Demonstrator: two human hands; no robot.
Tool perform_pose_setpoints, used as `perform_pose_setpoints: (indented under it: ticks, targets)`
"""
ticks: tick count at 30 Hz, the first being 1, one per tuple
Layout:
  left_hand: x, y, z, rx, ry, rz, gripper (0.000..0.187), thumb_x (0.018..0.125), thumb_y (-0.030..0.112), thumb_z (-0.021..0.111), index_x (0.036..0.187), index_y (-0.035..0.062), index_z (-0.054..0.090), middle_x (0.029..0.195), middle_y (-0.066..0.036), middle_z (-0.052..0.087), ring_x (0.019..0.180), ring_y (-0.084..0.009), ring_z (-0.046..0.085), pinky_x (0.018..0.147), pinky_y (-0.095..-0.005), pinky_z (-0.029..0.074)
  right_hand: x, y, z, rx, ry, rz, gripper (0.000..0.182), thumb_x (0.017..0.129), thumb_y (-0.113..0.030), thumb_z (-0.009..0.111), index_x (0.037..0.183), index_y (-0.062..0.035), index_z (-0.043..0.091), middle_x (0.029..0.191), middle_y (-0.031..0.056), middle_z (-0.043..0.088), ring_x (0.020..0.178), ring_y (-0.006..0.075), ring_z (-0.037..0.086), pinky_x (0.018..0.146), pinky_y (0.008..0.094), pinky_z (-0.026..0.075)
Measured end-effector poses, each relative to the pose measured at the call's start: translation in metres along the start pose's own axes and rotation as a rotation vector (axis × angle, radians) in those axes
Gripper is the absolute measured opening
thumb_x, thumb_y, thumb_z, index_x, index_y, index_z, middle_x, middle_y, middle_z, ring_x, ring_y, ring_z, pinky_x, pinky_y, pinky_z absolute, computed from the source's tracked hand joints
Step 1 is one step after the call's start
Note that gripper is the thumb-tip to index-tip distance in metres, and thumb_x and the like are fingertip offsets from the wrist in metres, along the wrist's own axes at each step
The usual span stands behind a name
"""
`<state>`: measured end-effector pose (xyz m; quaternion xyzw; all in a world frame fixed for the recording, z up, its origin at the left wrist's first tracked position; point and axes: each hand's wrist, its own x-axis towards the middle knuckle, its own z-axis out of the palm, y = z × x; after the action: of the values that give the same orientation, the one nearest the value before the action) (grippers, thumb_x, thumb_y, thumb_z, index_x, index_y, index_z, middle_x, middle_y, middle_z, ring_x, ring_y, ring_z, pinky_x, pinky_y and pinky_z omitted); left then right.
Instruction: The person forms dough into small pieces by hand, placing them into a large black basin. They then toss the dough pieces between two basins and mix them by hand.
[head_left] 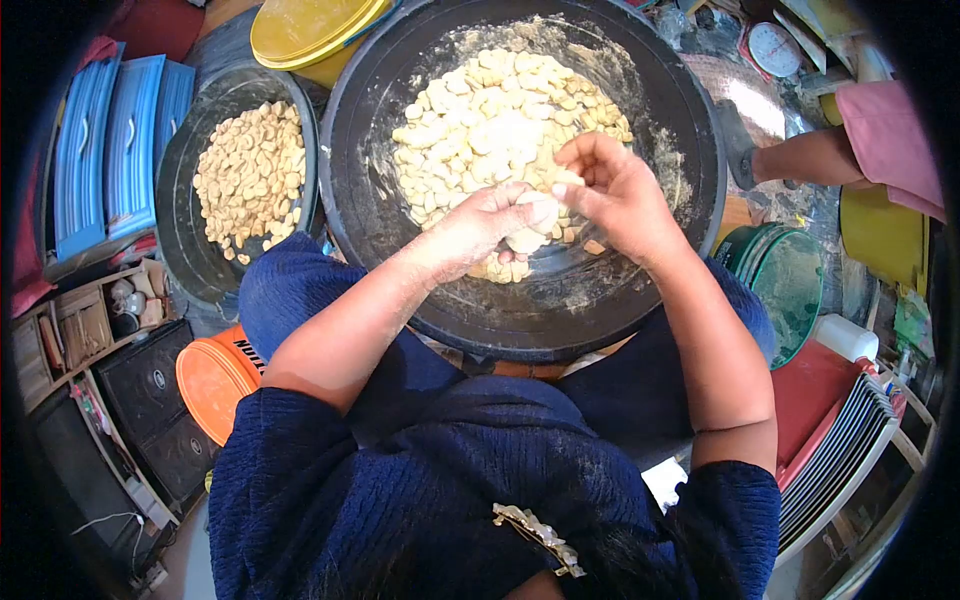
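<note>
Handling pale kernels [455,130] over a big tub [348,150], two hands at work, sat-down wearer, tub just beyond the lap. Step in hand looks like working through kernels a few at a time. Left hand [490,222] curled round a small clutch, thumb on top: held kernels [525,238] show between thumb and fingers. Right hand [630,200] has thumb and fingertips pinched together, apparently on a small piece [563,182], just right of and slightly beyond the left thumb; exact contact too bright to read. Next move calls for a steady left grip and a fine right pinch, tub kept underneath to catch drops.

Held kernels sit inside the left grip; the small piece at the right fingertips. Main heap lies in the tub, mostly beyond both hands, a few at the near edge of the heap under the left hand. Far left: small tub [172,215] with browner kernels [250,165], well apart from both grips. Green bucket [797,285] right of the big tub.
</note>
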<state>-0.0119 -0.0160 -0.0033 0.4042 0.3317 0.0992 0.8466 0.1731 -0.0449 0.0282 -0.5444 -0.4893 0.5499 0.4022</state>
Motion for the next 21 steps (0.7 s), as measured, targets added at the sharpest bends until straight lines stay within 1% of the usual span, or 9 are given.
perform_pose_setpoints:
  ticks: [4, 8, 10, 11, 13, 16, 17, 19, 21]
  targets:
    - [0.003, -0.001, -0.011, 0.123, 0.06, -0.039, 0.015, 0.085, 0.013, 0.048, 0.096, 0.0053, 0.054, 0.095, -0.006, 0.059, 0.071, -0.01, 0.054, 0.055, -0.0213, 0.044, 0.007, -0.011, -0.011, 0.079, 0.309, 0.069, 0.013, 0.084, -0.007, 0.054, 0.095, -0.0009, 0.056, 0.081, 0.0028, 0.056, 0.066, 0.0059, 0.05, 0.055, 0.0211, 0.044]
    - [0.006, -0.021, -0.014, 0.186, 0.047, 0.004, 0.019, 0.081, 0.006, 0.044, 0.096, 0.0038, 0.054, 0.095, -0.009, 0.059, 0.082, -0.0117, 0.054, 0.066, -0.0245, 0.047, 0.013, 0.002, -0.035, -0.195, 0.163, 0.243, 0.022, 0.083, -0.023, 0.059, 0.09, -0.0019, 0.06, 0.089, 0.0074, 0.059, 0.075, 0.0114, 0.055, 0.063, 0.0261, 0.046]
    - [0.005, -0.026, -0.017, 0.401, 0.088, 0.115, 0.021, 0.081, 0.006, 0.044, 0.099, 0.0021, 0.053, 0.097, -0.01, 0.058, 0.091, -0.0137, 0.053, 0.077, -0.0273, 0.045, 0.016, 0.019, -0.033, -0.385, 0.066, -0.103, 0.025, 0.079, -0.027, 0.063, 0.092, -0.0048, 0.062, 0.097, 0.0115, 0.059, 0.091, 0.0197, 0.056, 0.078, 0.0319, 0.045]
    - [0.005, -0.025, -0.021, 0.401, 0.085, 0.113, 0.021, 0.081, 0.006, 0.044, 0.099, 0.0021, 0.053, 0.097, -0.01, 0.058, 0.091, -0.0137, 0.053, 0.077, -0.0273, 0.045, 0.015, 0.024, -0.038, -0.385, 0.068, -0.1, 0.025, 0.079, -0.027, 0.063, 0.092, -0.0048, 0.062, 0.097, 0.0115, 0.059, 0.091, 0.0197, 0.056, 0.078, 0.0319, 0.045]
    - [0.0, -0.001, -0.019, 0.582, 0.007, -0.169, 0.025, 0.078, 0.003, 0.046, 0.102, 0.0016, 0.053, 0.104, -0.012, 0.056, 0.097, -0.0168, 0.052, 0.084, -0.0302, 0.043, 0.015, 0.02, -0.04, -0.538, -0.122, 0.081, 0.028, 0.078, -0.028, 0.063, 0.098, -0.008, 0.062, 0.107, 0.0146, 0.057, 0.104, 0.0267, 0.052, 0.089, 0.0353, 0.04]
    - [-0.01, 0.021, -0.015, 0.663, 0.065, -0.18, 0.032, 0.071, 0.001, 0.051, 0.103, 0.0018, 0.056, 0.109, -0.014, 0.054, 0.103, -0.022, 0.05, 0.092, -0.0318, 0.038, 0.024, 0.048, -0.049, -0.71, -0.143, 0.176, 0.037, 0.076, -0.033, 0.065, 0.103, -0.0081, 0.06, 0.109, 0.0163, 0.056, 0.103, 0.0289, 0.053, 0.088, 0.0357, 0.041]
    - [-0.01, 0.018, -0.022, 0.66, 0.064, -0.172, 0.032, 0.071, 0.001, 0.051, 0.103, 0.0018, 0.056, 0.109, -0.014, 0.054, 0.103, -0.022, 0.05, 0.092, -0.0318, 0.038, 0.029, 0.059, -0.053, -0.763, -0.154, 0.242, 0.041, 0.075, -0.035, 0.065, 0.106, -0.0084, 0.059, 0.11, 0.0167, 0.055, 0.104, 0.0295, 0.053, 0.088, 0.0362, 0.042]
    - [-0.006, 0.002, -0.042, 1.152, -0.083, 0.11, 0.036, 0.065, 0.0, 0.056, 0.101, 0.0019, 0.059, 0.11, -0.018, 0.054, 0.108, -0.027, 0.048, 0.094, -0.0341, 0.037, 0.038, 0.083, -0.057, -0.708, -0.129, 0.37, 0.046, 0.073, -0.036, 0.067, 0.108, -0.008, 0.058, 0.111, 0.0171, 0.054, 0.103, 0.0296, 0.053, 0.087, 0.0368, 0.042]
    - [-0.008, -0.006, -0.044, 1.182, 0.001, 0.138, 0.034, 0.062, 0.001, 0.058, 0.096, 0.0006, 0.061, 0.111, -0.018, 0.053, 0.109, -0.0323, 0.047, 0.092, -0.0331, 0.038, 0.064, 0.126, -0.065, -0.771, -0.178, 0.466, 0.051, 0.071, -0.036, 0.068, 0.113, -0.0086, 0.056, 0.114, 0.0187, 0.053, 0.104, 0.0307, 0.053, 0.088, 0.0379, 0.042]
